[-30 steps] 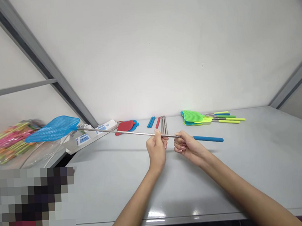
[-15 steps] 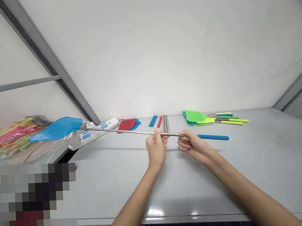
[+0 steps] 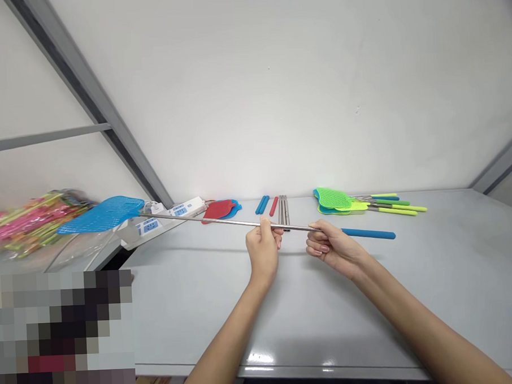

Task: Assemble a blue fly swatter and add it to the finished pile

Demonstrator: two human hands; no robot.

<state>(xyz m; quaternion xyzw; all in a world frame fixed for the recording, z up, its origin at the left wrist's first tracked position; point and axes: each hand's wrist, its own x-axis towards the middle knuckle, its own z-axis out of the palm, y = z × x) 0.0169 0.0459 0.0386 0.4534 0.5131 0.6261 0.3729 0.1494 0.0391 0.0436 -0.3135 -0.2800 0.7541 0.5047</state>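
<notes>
A fly swatter [image 3: 206, 219] with a blue mesh head, a long thin metal rod and a blue handle is held level above the table. My left hand [image 3: 263, 245] pinches the rod near its middle, thumb on top. Closer to the blue handle, my right hand [image 3: 332, 246] is closed round the same rod. The swatter's head points left and its handle sticks out to the right. Behind my hands lie two blue handles [image 3: 262, 205], a red handle [image 3: 273, 206] and several metal rods [image 3: 284, 210].
Red and blue swatter heads [image 3: 218, 210] lie left of the loose handles. A white power strip [image 3: 168, 221] is beside them. At right lies a pile of swatters [image 3: 335, 200] with green, yellow and blue parts. Plastic-bagged colourful items [image 3: 32, 227] sit far left. A wall stands behind the table [image 3: 193, 308].
My right hand has shifted slightly right along with the blue handle, and the left hand keeps its pinch on the rod. The whole view has shifted a little.
</notes>
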